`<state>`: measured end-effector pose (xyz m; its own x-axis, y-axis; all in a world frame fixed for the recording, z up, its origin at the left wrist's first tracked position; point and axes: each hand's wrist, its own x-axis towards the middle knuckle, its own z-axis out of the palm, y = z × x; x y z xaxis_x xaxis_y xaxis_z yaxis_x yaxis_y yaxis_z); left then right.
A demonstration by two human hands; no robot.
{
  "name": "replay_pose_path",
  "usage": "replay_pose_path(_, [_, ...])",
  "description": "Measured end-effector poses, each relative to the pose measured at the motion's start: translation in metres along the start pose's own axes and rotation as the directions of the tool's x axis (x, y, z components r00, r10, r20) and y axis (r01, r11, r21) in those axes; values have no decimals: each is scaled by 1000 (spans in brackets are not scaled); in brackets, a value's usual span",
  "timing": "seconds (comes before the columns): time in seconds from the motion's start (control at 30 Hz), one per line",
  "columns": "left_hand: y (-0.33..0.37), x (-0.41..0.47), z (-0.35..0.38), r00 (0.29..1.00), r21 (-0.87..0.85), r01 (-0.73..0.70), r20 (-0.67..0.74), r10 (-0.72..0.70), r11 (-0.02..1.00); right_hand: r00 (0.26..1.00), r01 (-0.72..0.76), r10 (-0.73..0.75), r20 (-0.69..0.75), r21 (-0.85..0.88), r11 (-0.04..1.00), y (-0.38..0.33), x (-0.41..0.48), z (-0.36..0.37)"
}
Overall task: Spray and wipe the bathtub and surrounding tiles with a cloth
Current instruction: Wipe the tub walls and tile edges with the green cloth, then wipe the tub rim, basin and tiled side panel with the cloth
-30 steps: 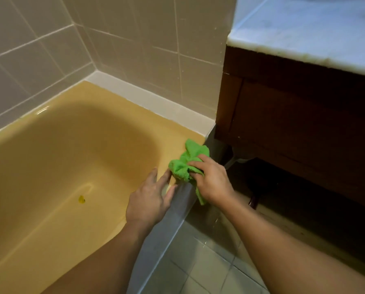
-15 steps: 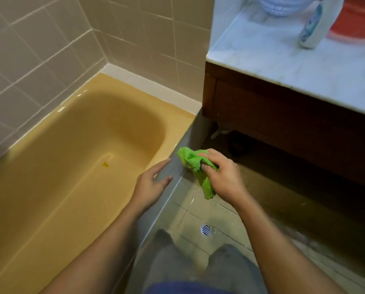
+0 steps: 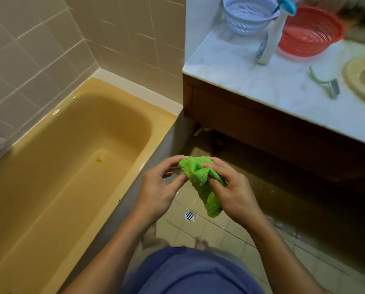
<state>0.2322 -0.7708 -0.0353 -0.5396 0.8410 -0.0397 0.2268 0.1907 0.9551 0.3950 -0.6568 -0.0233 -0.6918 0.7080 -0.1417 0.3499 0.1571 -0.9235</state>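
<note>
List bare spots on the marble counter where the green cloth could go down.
The counter is bare at its front-left corner, between its left edge, the bottle and the razor. A bare strip runs along the front edge below the razor. Crowded: the back, where white basket, bottle and red basket cluster; the sink takes the right end.

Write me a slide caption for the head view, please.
Left hand and right hand grip a green cloth over the tiled floor beside the yellow bathtub.

The left hand and right hand were bare, the forearms unsleeved; a blue-violet garment covered the front; grey cloth edged it; bare toes showed.
</note>
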Motion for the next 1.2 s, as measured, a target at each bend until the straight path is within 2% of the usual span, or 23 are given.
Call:
replay_pose_path(0.17, [13,-1,22,993,-63,30,-108,-37,998,996,35,-35,81,9,999,-2,3,-21])
replay_pose_path(0.27, [14,6,25,982,-96,56,-174,-72,994,984,-5,-5,176,56,998,1,15,-26])
replay_pose_path(0.43, [18,24,8,965,-131,61,-245,-92,990,934,-92,-4,357,250,964,-6,37,-19])
replay_pose_path(0.53, [21,39,-7,962,-93,95,-246,-115,991,894,-150,-35,447,372,916,-12,52,-15])
replay_pose_path(0.6, [26,49,-13,962,-75,137,-227,-151,988,897,-163,-29,440,392,905,-17,62,-12])
replay_pose_path(0.7, [42,65,-19,964,-65,161,-202,-171,985,944,-152,27,329,360,921,-29,81,-10])
replay_pose_path(0.8, [55,82,-21,964,-5,128,-232,-126,992,971,-139,62,231,337,931,-34,105,-17])
replay_pose_path(0.9, [57,97,-20,973,123,110,-217,-81,986,970,-137,49,237,375,917,-43,131,-35])
replay_pose_path(0.97, [53,102,-13,977,138,128,-191,-100,982,962,-157,41,269,427,890,-49,148,-52])
replay_pose_path(1.07, [56,104,9,971,31,187,-157,-180,982,947,-219,57,317,503,836,-55,173,-76])
replay_pose_path(1.13, [65,106,31,967,-179,203,-119,-226,963,937,-244,73,343,488,838,-58,187,-91])
replay_pose_path(1.2, [73,113,54,960,-380,174,-142,-243,908,927,-251,79,367,450,857,-59,198,-105])
